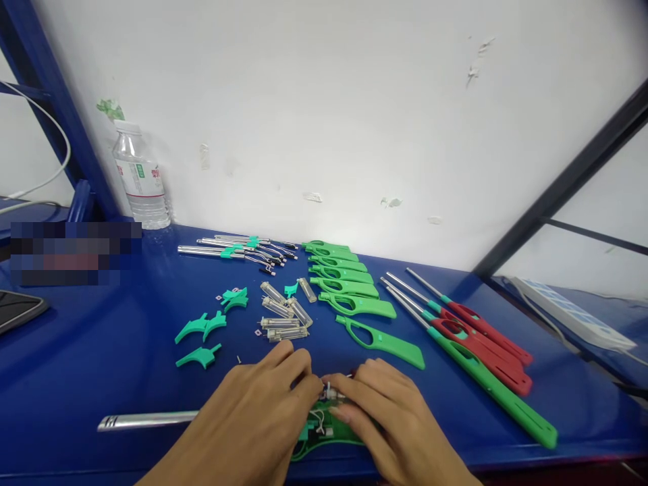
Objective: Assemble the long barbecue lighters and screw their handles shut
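A long-reach lighter with an opened green handle (340, 433) lies at the front edge of the table, its silver tube (146, 421) pointing left. Wires and a small white part show inside the handle. My left hand (258, 405) is closed over the join of tube and handle, with thumb and index finger pinched at the inner parts. From the other side, my right hand (387, 412) grips the handle, its fingertips pressing by the small clear fuel tank (337, 391). My fingers and palms hide much of the lighter.
Behind my hands lie clear fuel tanks (281, 324), teal triggers (198, 356) and a row of green handle halves (387, 345). Silver tubes with wires (207, 250) lie farther back. Red lighters (480, 351) and a green lighter (499, 391) are at right; a bottle (142, 182) stands back left.
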A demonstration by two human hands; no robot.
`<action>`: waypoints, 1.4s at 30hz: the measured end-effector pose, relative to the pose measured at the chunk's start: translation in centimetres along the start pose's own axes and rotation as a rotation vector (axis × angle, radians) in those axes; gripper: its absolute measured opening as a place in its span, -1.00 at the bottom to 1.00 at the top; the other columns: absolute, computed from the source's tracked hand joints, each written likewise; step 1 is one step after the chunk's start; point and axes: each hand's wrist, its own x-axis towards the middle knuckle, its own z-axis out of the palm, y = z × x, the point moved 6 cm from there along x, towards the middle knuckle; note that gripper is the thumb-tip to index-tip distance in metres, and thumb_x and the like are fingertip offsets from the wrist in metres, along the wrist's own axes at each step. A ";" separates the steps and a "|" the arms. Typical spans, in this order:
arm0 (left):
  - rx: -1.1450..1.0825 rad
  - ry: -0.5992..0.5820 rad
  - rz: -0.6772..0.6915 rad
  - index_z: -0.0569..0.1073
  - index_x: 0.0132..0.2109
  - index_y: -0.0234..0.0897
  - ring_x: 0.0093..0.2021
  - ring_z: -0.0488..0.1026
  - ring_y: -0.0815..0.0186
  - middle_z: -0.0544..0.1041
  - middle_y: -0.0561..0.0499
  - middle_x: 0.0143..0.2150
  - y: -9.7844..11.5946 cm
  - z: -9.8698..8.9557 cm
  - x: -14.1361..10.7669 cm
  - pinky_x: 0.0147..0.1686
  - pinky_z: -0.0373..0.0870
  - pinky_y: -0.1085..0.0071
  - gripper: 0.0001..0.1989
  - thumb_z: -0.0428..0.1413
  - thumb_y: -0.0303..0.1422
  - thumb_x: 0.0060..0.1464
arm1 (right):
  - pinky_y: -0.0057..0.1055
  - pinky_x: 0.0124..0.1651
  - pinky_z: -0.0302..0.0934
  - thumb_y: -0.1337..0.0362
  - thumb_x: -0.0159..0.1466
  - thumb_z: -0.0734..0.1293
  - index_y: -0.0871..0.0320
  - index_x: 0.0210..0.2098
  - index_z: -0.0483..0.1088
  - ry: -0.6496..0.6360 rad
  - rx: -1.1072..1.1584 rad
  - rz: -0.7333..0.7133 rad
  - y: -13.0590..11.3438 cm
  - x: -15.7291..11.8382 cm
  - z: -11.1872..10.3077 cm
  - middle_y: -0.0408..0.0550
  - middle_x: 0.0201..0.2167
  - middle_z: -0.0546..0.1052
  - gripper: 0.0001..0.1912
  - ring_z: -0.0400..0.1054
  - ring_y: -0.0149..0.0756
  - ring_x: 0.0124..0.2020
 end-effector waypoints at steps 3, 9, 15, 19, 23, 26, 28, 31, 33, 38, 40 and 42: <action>0.014 0.004 0.012 0.62 0.07 -0.19 0.02 0.66 -0.09 0.69 -0.16 0.05 0.4 -0.1 0.0 -0.17 0.74 0.08 -0.63 0.15 -0.62 0.22 | -0.30 0.04 0.51 0.00 0.77 0.07 0.05 0.11 0.67 0.011 -0.006 0.001 0.0 -0.2 -0.1 -0.11 -0.31 0.68 -0.44 0.64 -0.22 -0.29; -0.003 0.003 -0.006 0.62 0.11 -0.18 0.04 0.66 -0.12 0.68 -0.16 0.07 0.3 0.3 0.2 -0.17 0.76 0.02 -0.58 0.15 -0.65 0.19 | -0.32 0.05 0.48 0.01 0.77 0.11 0.04 0.12 0.66 0.063 -0.035 -0.028 -0.1 -0.2 -0.1 -0.17 -0.31 0.69 -0.50 0.64 -0.27 -0.30; -0.160 0.215 -0.060 0.65 0.04 -0.12 0.09 0.65 -0.03 0.71 -0.08 0.04 -1.5 0.6 -0.5 -0.05 0.66 0.16 -0.56 -0.01 -0.67 0.37 | -0.34 -0.07 0.43 0.08 0.75 0.25 0.07 0.14 0.63 0.129 0.021 -0.037 0.2 0.0 -0.3 -0.18 -0.28 0.70 -0.66 0.59 -0.29 -0.32; -0.304 0.456 -0.059 0.62 -0.14 -0.10 -0.11 0.65 0.10 0.68 0.03 -0.15 -2.1 -0.1 -1.2 -0.10 0.56 0.23 -0.67 0.02 -0.52 0.49 | -0.37 -0.10 0.42 0.17 0.74 0.28 0.07 0.13 0.63 0.148 0.066 -0.037 0.4 0.0 -0.4 -0.16 -0.23 0.71 -0.73 0.60 -0.32 -0.28; -0.435 0.564 -0.077 0.60 -0.20 -0.09 -0.17 0.67 0.17 0.66 0.10 -0.21 -2.3 -0.6 -1.1 -0.11 0.53 0.23 -0.71 0.07 -0.49 0.47 | -0.38 -0.12 0.44 0.21 0.73 0.30 0.08 0.18 0.63 0.189 0.018 -0.065 0.3 -0.2 -0.5 -0.12 -0.22 0.70 -0.74 0.60 -0.31 -0.28; -0.437 0.594 -0.048 0.61 -0.21 -0.09 -0.18 0.68 0.17 0.66 0.09 -0.22 -2.0 -0.8 -1.1 -0.20 0.52 0.26 -0.70 0.07 -0.49 0.46 | -0.38 -0.12 0.46 0.23 0.73 0.28 0.10 0.20 0.63 0.185 -0.019 -0.079 0.2 -0.3 -0.5 -0.11 -0.23 0.70 -0.72 0.61 -0.31 -0.28; -0.402 0.598 -0.041 0.61 -0.21 -0.11 -0.19 0.68 0.15 0.66 0.07 -0.22 -1.8 -0.9 -1.1 -0.26 0.51 0.27 -0.67 0.03 -0.50 0.47 | -0.38 -0.11 0.46 0.22 0.74 0.26 0.10 0.21 0.63 0.174 -0.044 -0.083 0.2 -0.3 -0.5 -0.11 -0.23 0.70 -0.70 0.61 -0.32 -0.29; -0.356 0.616 -0.027 0.62 -0.22 -0.13 -0.20 0.67 0.14 0.66 0.05 -0.23 -1.6 -0.9 -1.1 -0.28 0.51 0.28 -0.61 -0.03 -0.54 0.47 | -0.38 -0.10 0.47 0.21 0.75 0.24 0.10 0.22 0.64 0.173 -0.073 -0.092 0.2 -0.3 -0.5 -0.12 -0.24 0.70 -0.67 0.62 -0.33 -0.30; -0.366 0.613 -0.018 0.63 -0.22 -0.12 -0.20 0.67 0.15 0.66 0.05 -0.22 -1.6 -0.6 -1.1 -0.28 0.50 0.28 -0.60 -0.04 -0.54 0.46 | -0.37 -0.07 0.47 0.21 0.75 0.23 0.10 0.21 0.64 0.177 -0.083 -0.096 0.2 -0.3 -0.6 -0.12 -0.24 0.71 -0.67 0.62 -0.33 -0.30; -0.516 0.634 -0.074 0.61 -0.18 -0.07 -0.17 0.65 0.22 0.64 0.09 -0.18 -1.9 0.5 -1.0 -0.18 0.47 0.30 -0.64 -0.01 -0.46 0.52 | -0.39 0.00 0.47 0.19 0.76 0.22 0.10 0.20 0.64 0.180 -0.100 -0.096 0.0 -0.3 -0.7 -0.14 -0.23 0.73 -0.66 0.65 -0.35 -0.27; -0.563 0.637 -0.094 0.61 -0.16 -0.05 -0.15 0.63 0.23 0.64 0.11 -0.16 -1.9 0.9 -0.9 -0.14 0.45 0.30 -0.65 -0.02 -0.44 0.53 | -0.40 0.05 0.46 0.19 0.76 0.21 0.09 0.20 0.63 0.189 -0.102 -0.104 -0.1 -0.3 -0.7 -0.15 -0.23 0.73 -0.65 0.65 -0.37 -0.28; -0.591 0.610 -0.107 0.61 -0.16 -0.05 -0.15 0.63 0.24 0.63 0.10 -0.15 -1.9 1.3 -0.8 -0.14 0.44 0.30 -0.65 -0.02 -0.43 0.54 | -0.40 0.12 0.44 0.18 0.77 0.20 0.08 0.21 0.63 0.200 -0.109 -0.106 -0.1 -0.4 -0.7 -0.17 -0.23 0.74 -0.65 0.66 -0.38 -0.28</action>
